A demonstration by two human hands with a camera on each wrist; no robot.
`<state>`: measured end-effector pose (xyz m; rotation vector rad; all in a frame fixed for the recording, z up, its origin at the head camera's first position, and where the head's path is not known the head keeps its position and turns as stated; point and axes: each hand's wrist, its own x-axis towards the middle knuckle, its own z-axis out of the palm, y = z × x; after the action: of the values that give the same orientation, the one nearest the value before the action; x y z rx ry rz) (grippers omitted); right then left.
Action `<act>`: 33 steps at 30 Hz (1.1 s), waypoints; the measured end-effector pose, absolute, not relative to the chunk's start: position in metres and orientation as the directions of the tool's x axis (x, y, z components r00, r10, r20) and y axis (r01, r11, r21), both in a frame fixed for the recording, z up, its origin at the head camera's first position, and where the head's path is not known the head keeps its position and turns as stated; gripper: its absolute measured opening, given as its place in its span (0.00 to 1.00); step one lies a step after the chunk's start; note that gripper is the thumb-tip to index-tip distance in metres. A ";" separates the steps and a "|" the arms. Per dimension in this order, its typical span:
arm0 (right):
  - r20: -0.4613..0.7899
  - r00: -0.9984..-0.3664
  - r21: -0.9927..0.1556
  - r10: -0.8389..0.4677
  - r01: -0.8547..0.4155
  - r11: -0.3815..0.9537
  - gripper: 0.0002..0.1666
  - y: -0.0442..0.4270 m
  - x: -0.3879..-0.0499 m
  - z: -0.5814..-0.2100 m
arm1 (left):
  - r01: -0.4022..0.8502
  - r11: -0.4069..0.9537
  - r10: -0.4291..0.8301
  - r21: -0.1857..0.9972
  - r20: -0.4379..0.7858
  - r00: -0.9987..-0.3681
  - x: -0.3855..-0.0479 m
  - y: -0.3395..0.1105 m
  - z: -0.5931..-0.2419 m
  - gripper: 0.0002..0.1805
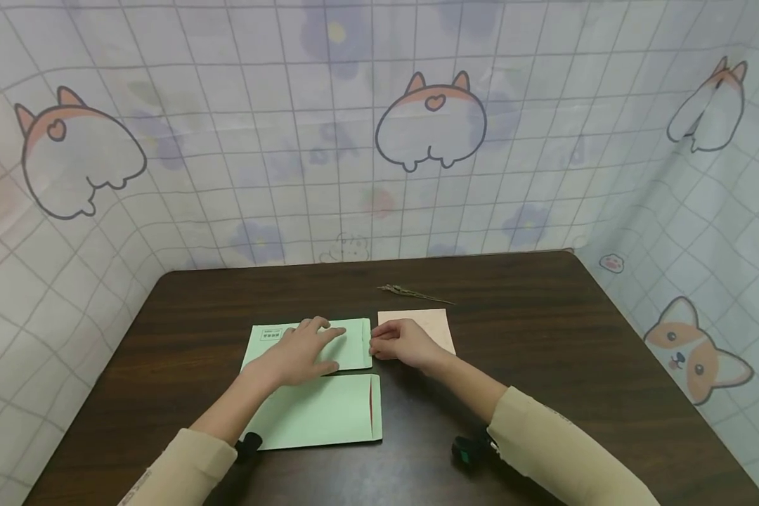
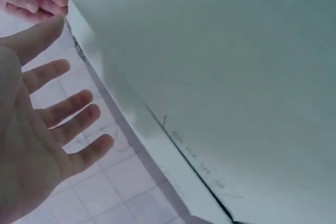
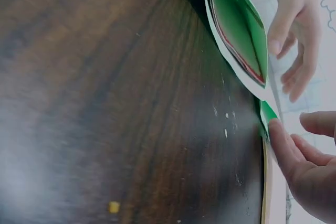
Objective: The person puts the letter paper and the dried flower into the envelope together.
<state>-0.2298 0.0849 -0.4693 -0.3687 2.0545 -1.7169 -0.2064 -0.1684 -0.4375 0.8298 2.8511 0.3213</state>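
My right grip: fingertips apart, one at the flap of the upper green envelope, which lies just left of it. My left grip: fingers spread over that envelope (contact, cannot tell). Lower green envelope lies nearer me than both grips; pale pink paper just beyond the right.

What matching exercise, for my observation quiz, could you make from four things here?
Things
1. dried sprig
2. pale pink paper
3. nearer green envelope
4. left hand

Places or states
A. over the farther green envelope
B. red showing at its right end
C. beyond the paper
D. partly hidden by the right hand

Pairs: 1-C, 2-D, 3-B, 4-A
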 end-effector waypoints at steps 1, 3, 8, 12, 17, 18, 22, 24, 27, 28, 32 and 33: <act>-0.172 -0.868 -0.977 -0.466 0.089 0.194 0.20 0.084 -0.232 -0.470 | 0.509 0.827 0.543 0.239 -0.100 -0.834 -0.208 -0.169 -0.437 0.34; -0.203 -0.866 -0.972 -0.457 0.122 0.199 0.21 0.081 -0.235 -0.470 | 0.507 0.830 0.542 0.232 -0.123 -0.831 -0.211 -0.171 -0.436 0.35; -0.255 -0.862 -0.961 -0.438 0.176 0.213 0.22 0.077 -0.242 -0.468 | 0.477 0.848 0.520 0.231 -0.191 -0.832 -0.220 -0.171 -0.435 0.40; -0.238 -0.864 -0.967 -0.444 0.166 0.195 0.22 0.074 -0.246 -0.467 | 0.433 0.867 0.489 0.247 -0.248 -0.836 -0.227 -0.172 -0.434 0.46; -0.234 -0.865 -0.969 -0.444 0.173 0.175 0.21 0.070 -0.247 -0.466 | 0.396 0.879 0.466 0.266 -0.301 -0.832 -0.233 -0.174 -0.435 0.51; -0.238 -0.866 -0.969 -0.439 0.180 0.171 0.21 0.070 -0.248 -0.466 | 0.395 0.879 0.466 0.268 -0.306 -0.830 -0.234 -0.174 -0.435 0.51; -0.249 -0.869 -0.967 -0.428 0.197 0.162 0.20 0.068 -0.249 -0.467 | 0.402 0.875 0.473 0.269 -0.305 -0.826 -0.237 -0.175 -0.437 0.51; -0.252 -0.870 -0.966 -0.423 0.202 0.160 0.20 0.068 -0.250 -0.467 | 0.406 0.873 0.478 0.271 -0.300 -0.826 -0.238 -0.175 -0.438 0.51; -0.259 -0.870 -0.965 -0.419 0.218 0.145 0.20 0.067 -0.252 -0.468 | 0.413 0.868 0.484 0.275 -0.290 -0.825 -0.239 -0.175 -0.439 0.52; -0.262 -0.870 -0.965 -0.417 0.226 0.135 0.20 0.067 -0.252 -0.469 | 0.415 0.867 0.487 0.277 -0.287 -0.825 -0.239 -0.175 -0.440 0.52; -0.274 -0.867 -0.962 -0.416 0.251 0.111 0.19 0.064 -0.252 -0.470 | 0.416 0.866 0.489 0.278 -0.290 -0.823 -0.239 -0.175 -0.441 0.53; -0.275 -0.866 -0.961 -0.418 0.254 0.106 0.19 0.063 -0.252 -0.471 | 0.417 0.865 0.490 0.279 -0.290 -0.822 -0.238 -0.175 -0.442 0.53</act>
<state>-0.2521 0.0635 -0.4711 -0.1591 1.9022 -1.8111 -0.2385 -0.1751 -0.4416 0.6763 2.6841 0.2889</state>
